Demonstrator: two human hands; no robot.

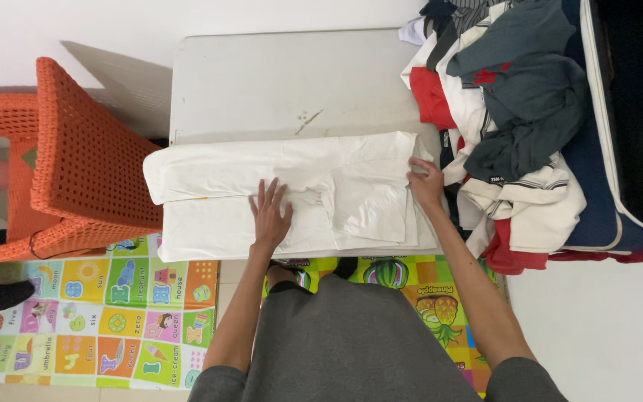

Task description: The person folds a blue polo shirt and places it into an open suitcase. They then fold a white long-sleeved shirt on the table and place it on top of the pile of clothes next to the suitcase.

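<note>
Across the near edge of the white counter (262, 82) lies a white garment (292, 193), partly folded into a long band whose length runs left to right, squarely crosswise to the person standing before it. Its left end overhangs the counter's left edge slightly, beside an orange woven chair (76, 156); its right end stops just short of a heap of mixed clothes (515, 126) piled on the counter's right side, with a dark open suitcase (634, 112) beyond that heap. Below the counter a bright picture mat (106, 320) covers the floor.

Both hands are on the garment, one toward the middle and one at an end. The left hand (270, 212) lies flat, fingers spread, pressing down a little left of the garment's middle, close to the near edge. The right hand (426, 181) is at the far right end, fingers curled around the cloth's edge there, pinching the upper folded layer. So the long axis stretches between and past the two hands: the right one holds the right end, while the left end of the band lies well beyond the left hand's reach-point, untouched.
</note>
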